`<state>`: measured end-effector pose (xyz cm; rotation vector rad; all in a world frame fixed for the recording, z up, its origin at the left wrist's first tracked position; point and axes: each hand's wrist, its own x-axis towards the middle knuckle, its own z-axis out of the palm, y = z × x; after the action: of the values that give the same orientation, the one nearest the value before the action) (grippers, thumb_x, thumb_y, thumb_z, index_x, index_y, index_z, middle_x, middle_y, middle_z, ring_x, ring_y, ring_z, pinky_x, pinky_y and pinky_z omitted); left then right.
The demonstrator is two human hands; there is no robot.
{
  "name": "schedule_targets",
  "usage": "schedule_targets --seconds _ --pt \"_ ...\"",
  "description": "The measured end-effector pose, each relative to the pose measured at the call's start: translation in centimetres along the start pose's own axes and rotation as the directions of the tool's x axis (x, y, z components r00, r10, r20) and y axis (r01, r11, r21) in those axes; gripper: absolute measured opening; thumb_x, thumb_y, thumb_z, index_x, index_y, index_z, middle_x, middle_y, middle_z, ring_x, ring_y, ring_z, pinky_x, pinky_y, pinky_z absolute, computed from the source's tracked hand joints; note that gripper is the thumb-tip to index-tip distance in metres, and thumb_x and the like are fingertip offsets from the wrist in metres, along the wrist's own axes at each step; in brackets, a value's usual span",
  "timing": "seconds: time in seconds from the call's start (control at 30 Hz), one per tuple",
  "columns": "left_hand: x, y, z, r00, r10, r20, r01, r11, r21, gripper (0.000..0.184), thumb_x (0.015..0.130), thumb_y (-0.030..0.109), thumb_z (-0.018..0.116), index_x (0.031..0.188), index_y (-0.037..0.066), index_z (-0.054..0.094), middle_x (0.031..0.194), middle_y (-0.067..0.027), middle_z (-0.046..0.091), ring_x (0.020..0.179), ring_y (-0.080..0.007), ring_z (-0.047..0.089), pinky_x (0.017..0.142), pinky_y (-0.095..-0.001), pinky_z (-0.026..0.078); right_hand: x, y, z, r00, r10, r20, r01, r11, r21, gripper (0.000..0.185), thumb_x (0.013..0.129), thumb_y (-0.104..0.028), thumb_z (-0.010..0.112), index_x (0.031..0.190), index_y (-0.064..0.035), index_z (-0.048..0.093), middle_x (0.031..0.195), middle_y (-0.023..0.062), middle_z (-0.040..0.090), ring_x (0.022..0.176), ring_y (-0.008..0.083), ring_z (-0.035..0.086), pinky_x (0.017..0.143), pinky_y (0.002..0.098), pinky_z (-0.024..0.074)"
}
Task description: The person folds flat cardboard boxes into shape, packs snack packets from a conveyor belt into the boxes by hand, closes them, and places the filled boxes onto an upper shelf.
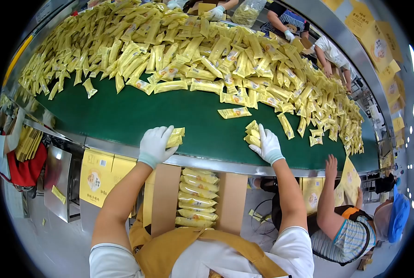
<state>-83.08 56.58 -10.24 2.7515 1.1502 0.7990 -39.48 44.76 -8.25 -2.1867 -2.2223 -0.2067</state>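
Observation:
My left hand (pixel 156 144), in a white glove, is closed around yellow snack packets (pixel 176 137) just above the near edge of the green belt. Across from it, my right hand (pixel 266 144), gloved too, grips a small stack of yellow packets (pixel 252 134). How many packets each hand has is partly hidden by the fingers. Below and between my hands stands an open cardboard box (pixel 165 197), its flaps spread. Inside it, several yellow packets (pixel 197 194) lie in a neat column. A single packet (pixel 235 112) rests on the belt beyond my right hand.
A large heap of yellow packets (pixel 170 51) covers the far side of the green belt (pixel 123 111). The metal rim (pixel 202 162) runs before me. Flat yellow cartons (pixel 95 178) stand at left. A co-worker in a blue cap (pixel 397 215) sits at right; others work across the belt.

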Motion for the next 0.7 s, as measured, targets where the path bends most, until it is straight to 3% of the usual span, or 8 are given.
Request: schedule_targets --seconds 0.1,0.13,0.17,0.23,0.37,0.43,0.5,0.7 --pt "-0.1 -0.2 -0.1 0.999 -0.016 0.039 0.016 1.0 0.008 0.066 0.076 0.04 0.073 0.13 0.005 0.058 0.11 -0.0124 0.063 0.101 -0.0307 0.062 0.088 -0.0428 0.048 -0.1 -1.6 -1.0 0.948 0.267 0.172 -0.287 0.952 0.105 0.091 0.085 -0.055 0.071 0.148 0.0007 0.038 0.116 0.0219 0.059 0.105 0.0391 0.059 0.095 0.045 0.0476" --pt "0.0 0.0 -0.3 0.999 -0.017 0.048 0.016 1.0 0.018 0.067 0.076 0.041 0.072 0.131 0.005 0.058 0.111 -0.0128 0.063 0.103 -0.0308 0.061 0.089 -0.0432 0.047 -0.6 -0.5 1.3 0.954 0.286 0.093 -0.291 0.799 0.526 0.088 0.086 -0.052 0.07 0.149 0.0003 0.037 0.12 0.0186 0.06 0.11 0.0318 0.06 0.098 0.0411 0.0479" --pt "0.1 0.0 -0.5 0.998 -0.02 0.056 0.018 0.999 0.029 0.069 0.076 0.043 0.071 0.132 0.005 0.057 0.113 -0.0132 0.063 0.104 -0.0309 0.061 0.09 -0.0435 0.047 -0.6 -3.0 -2.2 0.919 0.295 0.261 -0.335 0.238 0.912 0.09 0.085 -0.05 0.074 0.15 0.0001 0.037 0.127 0.0148 0.059 0.115 0.0234 0.058 0.1 0.0363 0.0467" --pt "0.0 0.0 -0.7 0.991 -0.034 0.133 0.03 0.999 0.031 0.076 0.077 0.044 0.068 0.138 0.002 0.052 0.119 -0.0158 0.061 0.111 -0.0318 0.059 0.096 -0.0441 0.044 -2.2 -7.8 -10.8 0.893 0.25 0.374 -0.385 -0.003 0.923 0.09 0.084 -0.044 0.077 0.15 0.0016 0.036 0.124 0.0104 0.059 0.116 0.0199 0.056 0.103 0.0325 0.0441" --pt "-0.1 -0.1 -1.2 0.966 -0.01 0.257 -0.016 0.995 0.101 0.08 0.081 0.043 0.064 0.144 -0.001 0.043 0.125 -0.0168 0.058 0.117 -0.0311 0.056 0.1 -0.0436 0.041 -6.2 -14.1 -16.7 0.97 -0.222 -0.095 0.199 0.514 0.834 0.086 0.083 -0.045 0.076 0.146 0.0014 0.04 0.105 0.0103 0.061 0.098 0.0232 0.06 0.092 0.0391 0.0481" --pt "-0.2 -0.3 -1.2 0.961 0.016 0.277 -0.064 0.984 0.164 0.076 0.087 0.042 0.062 0.147 0.002 0.04 0.127 -0.0147 0.057 0.118 -0.029 0.055 0.1 -0.0434 0.04 -6.7 -18.0 -19.8 0.874 -0.485 0.019 0.415 0.765 0.492 0.089 0.08 -0.05 0.077 0.144 0.0003 0.042 0.103 0.0143 0.06 0.092 0.0287 0.06 0.082 0.0426 0.0482" --pt "0.1 -1.0 -0.7 0.937 0.002 0.349 -0.048 0.991 0.123 0.074 0.089 0.04 0.063 0.149 0.003 0.038 0.129 -0.0156 0.056 0.118 -0.0311 0.055 0.099 -0.0433 0.041 -7.6 -22.0 -19.2 0.807 -0.525 0.269 0.447 0.842 0.302 0.091 0.077 -0.05 0.077 0.144 0.0001 0.042 0.1 0.0156 0.06 0.091 0.033 0.06 0.078 0.0414 0.0479" --pt "1.4 -0.3 -5.7 0.968 -0.149 0.2 0.2 0.943 -0.265 0.078 0.089 0.034 0.069 0.15 0.002 0.035 0.131 -0.021 0.053 0.117 -0.0411 0.054 0.099 -0.0439 0.045 -12.3 -27.2 -9.7 0.769 -0.6 0.22 0.547 0.796 0.259 0.069 0.087 -0.038 0.066 0.141 -0.0008 0.046 0.096 0.0142 0.059 0.086 0.03 0.06 0.072 0.0415 0.0465"
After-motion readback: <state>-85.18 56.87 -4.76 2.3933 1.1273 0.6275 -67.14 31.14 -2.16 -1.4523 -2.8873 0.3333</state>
